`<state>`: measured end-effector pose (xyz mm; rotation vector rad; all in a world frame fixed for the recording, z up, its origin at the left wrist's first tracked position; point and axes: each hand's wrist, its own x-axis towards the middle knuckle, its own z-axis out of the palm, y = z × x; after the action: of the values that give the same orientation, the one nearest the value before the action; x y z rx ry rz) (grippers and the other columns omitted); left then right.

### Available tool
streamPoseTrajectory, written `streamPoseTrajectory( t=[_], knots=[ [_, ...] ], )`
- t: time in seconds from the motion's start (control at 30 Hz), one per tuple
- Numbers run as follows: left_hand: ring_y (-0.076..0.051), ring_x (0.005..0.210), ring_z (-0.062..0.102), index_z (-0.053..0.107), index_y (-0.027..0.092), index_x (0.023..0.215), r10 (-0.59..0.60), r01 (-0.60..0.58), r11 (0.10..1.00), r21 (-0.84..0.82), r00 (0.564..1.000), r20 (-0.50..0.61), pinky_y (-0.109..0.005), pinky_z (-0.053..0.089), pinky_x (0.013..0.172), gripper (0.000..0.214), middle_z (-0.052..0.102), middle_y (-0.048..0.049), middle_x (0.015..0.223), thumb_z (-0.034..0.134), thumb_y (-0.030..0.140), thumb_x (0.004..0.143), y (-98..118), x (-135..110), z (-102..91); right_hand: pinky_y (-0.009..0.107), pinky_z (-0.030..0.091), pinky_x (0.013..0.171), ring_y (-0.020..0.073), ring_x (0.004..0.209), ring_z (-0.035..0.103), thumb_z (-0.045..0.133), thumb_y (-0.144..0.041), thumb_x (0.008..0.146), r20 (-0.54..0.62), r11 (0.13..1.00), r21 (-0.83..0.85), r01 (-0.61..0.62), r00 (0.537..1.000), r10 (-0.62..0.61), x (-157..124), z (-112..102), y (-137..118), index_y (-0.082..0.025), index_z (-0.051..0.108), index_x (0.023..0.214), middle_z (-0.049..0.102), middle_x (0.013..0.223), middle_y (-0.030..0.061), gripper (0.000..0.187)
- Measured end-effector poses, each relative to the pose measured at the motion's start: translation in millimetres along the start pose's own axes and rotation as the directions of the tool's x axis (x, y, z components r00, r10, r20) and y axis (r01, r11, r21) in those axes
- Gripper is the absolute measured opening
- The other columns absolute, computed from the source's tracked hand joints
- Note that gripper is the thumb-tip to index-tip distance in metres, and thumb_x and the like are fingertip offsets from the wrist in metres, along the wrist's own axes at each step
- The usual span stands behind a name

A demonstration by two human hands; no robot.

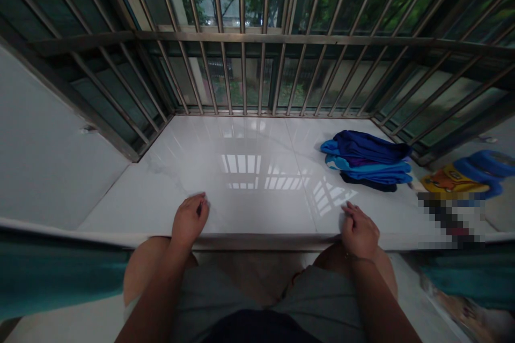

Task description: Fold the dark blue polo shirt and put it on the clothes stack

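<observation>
My left hand (189, 220) rests on the front edge of a glossy white stone sill (249, 171), its fingers curled loosely and holding nothing. My right hand (359, 231) lies on the same edge further right, fingers bent down against the surface, also with nothing in it. A stack of folded blue and dark clothes (368, 161) lies on the sill at the right, a short way beyond my right hand. My knees in grey shorts show below the sill.
Metal window bars (241, 64) fence the sill at the back and both sides. A yellow and blue item (462, 177) sits at the far right, by a blurred patch. Teal curtains (52, 273) hang low at both sides. A grey wall (44, 155) rises on the left.
</observation>
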<state>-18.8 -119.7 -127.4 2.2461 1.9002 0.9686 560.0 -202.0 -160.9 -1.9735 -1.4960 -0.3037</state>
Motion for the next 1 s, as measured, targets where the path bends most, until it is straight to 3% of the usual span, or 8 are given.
streamPoseTrajectory(
  t=[0.17, 0.3, 0.4, 0.53, 0.73, 0.87, 1.0],
  knots=[
    [-0.033, 0.123, 0.078, 0.077, 0.023, 0.111, -0.043, 0.043, 0.999, 0.018, 0.999, 0.009, -0.051, 0.06, 0.117, 0.03, 0.083, -0.0139, 0.132, 0.052, 0.038, 0.108, -2, 4, 3.0, 0.048, 0.054, 0.119, 0.0322, 0.132, 0.076, 0.046, -0.029, 0.101, -0.033, 1.0, 0.018, 0.019, 0.999, -0.019, 2, -1, -1, -0.018, 0.085, 0.114, 0.084, 0.133, 0.0144, 0.042],
    [-0.04, 0.158, 0.057, 0.064, 0.014, 0.152, -0.077, 0.074, 0.99, 0.118, 0.997, 0.017, -0.059, 0.046, 0.132, 0.056, 0.059, -0.0234, 0.17, 0.056, 0.044, 0.106, -2, 7, 10.6, 0.049, 0.054, 0.119, 0.0328, 0.133, 0.075, 0.046, -0.03, 0.101, -0.025, 0.999, 0.028, 0.022, 0.999, -0.021, 2, -1, -1, -0.019, 0.085, 0.115, 0.084, 0.133, 0.014, 0.043],
    [-0.043, 0.165, 0.048, 0.054, 0.011, 0.166, -0.14, 0.12, 0.968, 0.219, 0.987, 0.081, -0.067, 0.038, 0.135, 0.07, 0.047, -0.0269, 0.178, 0.052, 0.051, 0.109, -1, 9, 16.9, 0.049, 0.054, 0.119, 0.0335, 0.134, 0.075, 0.044, -0.031, 0.102, -0.027, 0.999, 0.02, 0.025, 0.999, -0.025, 1, 0, -1, -0.018, 0.085, 0.115, 0.084, 0.134, 0.014, 0.044],
    [-0.042, 0.167, 0.045, 0.056, 0.013, 0.167, -0.168, 0.128, 0.953, 0.274, 0.977, 0.129, -0.069, 0.034, 0.135, 0.071, 0.045, -0.0254, 0.18, 0.049, 0.056, 0.111, -1, 11, 19.1, 0.05, 0.054, 0.119, 0.0339, 0.133, 0.075, 0.045, -0.033, 0.102, -0.015, 1.0, 0.014, -0.008, 1.0, 0.008, 2, 2, 1, -0.019, 0.084, 0.116, 0.084, 0.134, 0.0134, 0.044],
    [-0.042, 0.165, 0.049, 0.059, 0.016, 0.165, -0.131, 0.102, 0.959, 0.264, 0.987, 0.096, -0.067, 0.037, 0.135, 0.068, 0.05, -0.0244, 0.178, 0.05, 0.057, 0.111, -6, 10, 20.1, 0.05, 0.054, 0.118, 0.0337, 0.129, 0.075, 0.048, -0.035, 0.099, 0.032, 1.0, -0.008, -0.014, 0.999, 0.014, 6, 2, 0, -0.02, 0.081, 0.116, 0.081, 0.139, 0.0154, 0.04],
    [-0.042, 0.163, 0.051, 0.062, 0.016, 0.162, -0.128, 0.107, 0.965, 0.24, 0.989, 0.073, -0.066, 0.038, 0.134, 0.066, 0.052, -0.0247, 0.176, 0.052, 0.056, 0.11, -6, 10, 22.9, 0.066, 0.047, 0.124, 0.0405, 0.145, 0.064, 0.045, -0.046, 0.102, 0.129, 0.994, -0.089, -0.069, 0.988, 0.08, -3, 7, -14, -0.019, 0.075, 0.134, 0.07, 0.157, 0.0195, 0.051],
    [-0.041, 0.163, 0.052, 0.064, 0.017, 0.159, -0.13, 0.112, 0.968, 0.225, 0.989, 0.067, -0.065, 0.038, 0.134, 0.063, 0.053, -0.0247, 0.175, 0.054, 0.055, 0.11, -6, 10, 23.5, 0.082, 0.041, 0.121, 0.0511, 0.156, 0.052, 0.041, -0.056, 0.107, 0.2, 0.986, -0.161, -0.038, 0.977, 0.07, -14, 16, -24, -0.016, 0.069, 0.15, 0.056, 0.17, 0.0266, 0.065]
  ],
)
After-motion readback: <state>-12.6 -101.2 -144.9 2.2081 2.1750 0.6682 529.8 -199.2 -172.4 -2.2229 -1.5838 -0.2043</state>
